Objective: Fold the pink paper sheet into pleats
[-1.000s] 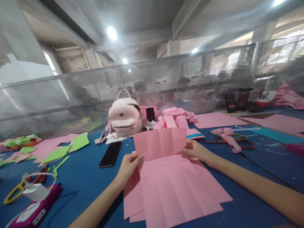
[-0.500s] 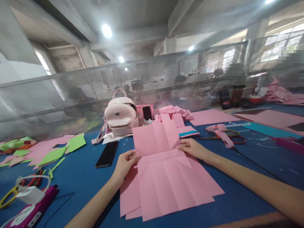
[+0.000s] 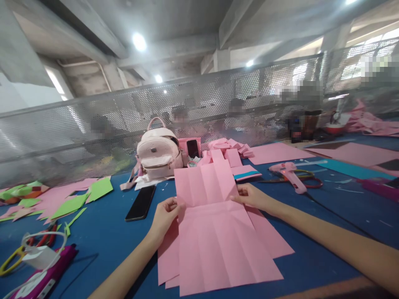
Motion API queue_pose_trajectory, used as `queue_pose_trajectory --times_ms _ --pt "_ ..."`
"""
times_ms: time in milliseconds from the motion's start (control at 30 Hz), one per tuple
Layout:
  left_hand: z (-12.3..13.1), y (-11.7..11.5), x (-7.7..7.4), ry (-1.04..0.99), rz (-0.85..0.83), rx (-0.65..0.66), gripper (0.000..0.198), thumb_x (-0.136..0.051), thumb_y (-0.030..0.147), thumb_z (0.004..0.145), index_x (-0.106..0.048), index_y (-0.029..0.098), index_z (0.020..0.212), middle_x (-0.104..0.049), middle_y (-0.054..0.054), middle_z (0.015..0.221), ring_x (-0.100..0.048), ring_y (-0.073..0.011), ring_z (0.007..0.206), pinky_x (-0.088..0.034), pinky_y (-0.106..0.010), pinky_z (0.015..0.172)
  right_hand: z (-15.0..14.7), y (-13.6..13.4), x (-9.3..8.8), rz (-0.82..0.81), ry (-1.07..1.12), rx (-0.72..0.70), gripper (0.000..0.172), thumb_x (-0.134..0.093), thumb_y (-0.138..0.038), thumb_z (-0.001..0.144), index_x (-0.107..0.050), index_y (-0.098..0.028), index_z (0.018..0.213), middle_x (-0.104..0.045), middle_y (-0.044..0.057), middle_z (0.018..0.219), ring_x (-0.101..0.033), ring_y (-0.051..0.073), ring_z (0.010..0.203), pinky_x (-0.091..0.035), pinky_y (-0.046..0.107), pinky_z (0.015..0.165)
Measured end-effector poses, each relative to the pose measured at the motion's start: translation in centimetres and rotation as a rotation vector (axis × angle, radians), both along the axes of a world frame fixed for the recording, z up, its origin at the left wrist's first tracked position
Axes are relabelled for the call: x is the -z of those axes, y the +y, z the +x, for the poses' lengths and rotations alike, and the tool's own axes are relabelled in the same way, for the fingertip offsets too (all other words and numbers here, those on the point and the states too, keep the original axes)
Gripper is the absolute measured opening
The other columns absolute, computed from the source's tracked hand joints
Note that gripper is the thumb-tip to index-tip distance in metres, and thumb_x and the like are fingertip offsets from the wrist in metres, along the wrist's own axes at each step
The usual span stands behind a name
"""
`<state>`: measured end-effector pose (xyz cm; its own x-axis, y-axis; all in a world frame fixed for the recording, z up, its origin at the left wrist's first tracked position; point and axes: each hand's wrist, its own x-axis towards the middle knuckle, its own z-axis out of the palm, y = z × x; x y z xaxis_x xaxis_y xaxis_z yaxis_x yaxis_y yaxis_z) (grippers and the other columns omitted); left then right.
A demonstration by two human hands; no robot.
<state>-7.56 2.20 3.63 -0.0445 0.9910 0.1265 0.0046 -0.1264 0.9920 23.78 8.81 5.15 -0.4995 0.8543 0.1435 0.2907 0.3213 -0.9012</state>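
A creased pink sheet (image 3: 218, 245) is held by its two side edges, its upper part raised along a crosswise fold. My left hand (image 3: 165, 214) pinches the left edge between thumb and fingers. On the right edge, my right hand (image 3: 251, 196) pinches the paper at about the same height. More pink sheets (image 3: 274, 238) lie beneath it on the blue table (image 3: 106, 249), sticking out on both sides.
A black phone (image 3: 141, 202) lies left of the sheets, with a pale backpack (image 3: 160, 151) behind. A pink glue gun (image 3: 291, 176) rests over scissors at the right, its cord under my right arm. Green paper (image 3: 70, 205) and a purple power strip (image 3: 50, 276) are at the left.
The top sheet's lower part has shifted left and toward me and lies straighter. Its upper part looks flatter. My right hand has moved slightly; both hands keep their hold.
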Motion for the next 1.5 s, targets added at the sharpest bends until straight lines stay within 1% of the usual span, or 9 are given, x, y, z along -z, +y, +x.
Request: queue_pose_trajectory --times_ms 133,300,367,467,567,800,1000,1300,1500 --pt "0.2 -0.3 -0.1 -0.005 0.006 -0.008 0.039 -0.081 0.047 0.068 -0.054 0.018 0.071 -0.051 0.007 0.053 -0.04 -0.0063 0.045 -0.027 -0.018 0.047 -0.4 -1.3 -0.9 0.012 -0.047 0.023 0.044 -0.073 -0.054 0.074 -0.07 -0.012 0.084 -0.075 0.01 0.085 -0.069 0.028 0.08 -0.055 0.037 0.07" --pt "0.6 -0.3 0.1 0.035 0.014 -0.023 0.042 -0.079 0.047 0.068 -0.047 0.02 0.066 -0.043 0.009 0.05 -0.035 -0.0061 0.046 -0.025 -0.018 0.048 -0.9 -2.0 -1.1 0.079 -0.101 0.08 0.03 -0.075 -0.044 0.072 -0.069 -0.015 0.077 -0.075 0.009 0.083 -0.069 0.032 0.084 -0.056 0.038 0.076" --pt "0.7 -0.2 0.3 0.064 0.022 -0.033 0.041 -0.078 0.043 0.067 -0.044 0.02 0.064 -0.04 0.009 0.05 -0.033 -0.0058 0.046 -0.023 -0.019 0.048 -1.1 -1.9 -0.8 0.095 -0.126 0.074 0.03 -0.075 -0.044 0.072 -0.07 -0.015 0.078 -0.076 0.009 0.085 -0.069 0.033 0.085 -0.057 0.039 0.077" --pt "0.7 -0.1 0.5 0.099 0.036 -0.049 0.036 -0.076 0.039 0.068 -0.045 0.02 0.065 -0.038 0.01 0.05 -0.031 -0.006 0.046 -0.022 -0.019 0.048 -1.3 -1.7 -0.3 0.122 -0.151 0.072 0.037 -0.074 -0.047 0.071 -0.074 -0.015 0.09 -0.077 0.01 0.094 -0.069 0.036 0.095 -0.056 0.042 0.083" --pt "0.9 -0.1 0.5 0.116 0.057 -0.044 0.033 -0.073 0.039 0.069 -0.047 0.02 0.066 -0.043 0.008 0.054 -0.035 -0.0072 0.048 -0.025 -0.02 0.049 -1.4 -1.7 -0.2 0.15 -0.158 0.066 0.04 -0.072 -0.048 0.072 -0.074 -0.016 0.095 -0.077 0.01 0.098 -0.069 0.036 0.099 -0.055 0.042 0.086" --pt "1.0 -0.2 0.2 0.156 0.113 -0.005 0.033 -0.072 0.037 0.071 -0.045 0.019 0.064 -0.043 0.006 0.062 -0.044 -0.0093 0.058 -0.033 -0.022 0.057 -1.4 -1.9 -0.2 0.19 -0.174 0.111 0.025 -0.071 -0.043 0.073 -0.07 -0.019 0.072 -0.072 0.005 0.071 -0.068 0.03 0.075 -0.055 0.038 0.069" --pt "0.8 -0.1 0.5 0.228 0.145 0.04 0.031 -0.072 0.037 0.079 -0.052 0.018 0.066 -0.047 0.006 0.063 -0.046 -0.0107 0.06 -0.037 -0.025 0.059 -1.5 -2.1 -0.1 0.229 -0.171 0.156 0.024 -0.072 -0.041 0.072 -0.066 -0.019 0.065 -0.067 0.004 0.065 -0.061 0.025 0.063 -0.05 0.034 0.059" --pt "0.6 0.2 0.9 0.267 0.156 0.1 0.031 -0.071 0.04 0.085 -0.058 0.016 0.07 -0.056 0.005 0.066 -0.055 -0.012 0.062 -0.045 -0.027 0.063 -1.5 -1.8 0.3 0.261 -0.206 0.176 0.034 -0.07 -0.046 0.072 -0.055 -0.02 0.056 -0.053 -0.001 0.055 -0.043 0.015 0.052 -0.035 0.027 0.049" --pt "1.1 -0.1 0.5 0.256 0.15 0.074 0.02 -0.072 0.033 0.077 -0.066 0.015 0.069 -0.064 0.0 0.067 -0.059 -0.0138 0.064 -0.045 -0.026 0.065 -1.5 -1.6 0.5 0.266 -0.235 0.172 0.041 -0.069 -0.051 0.072 -0.05 -0.019 0.053 -0.045 -0.004 0.053 -0.039 0.012 0.052 -0.028 0.025 0.047"
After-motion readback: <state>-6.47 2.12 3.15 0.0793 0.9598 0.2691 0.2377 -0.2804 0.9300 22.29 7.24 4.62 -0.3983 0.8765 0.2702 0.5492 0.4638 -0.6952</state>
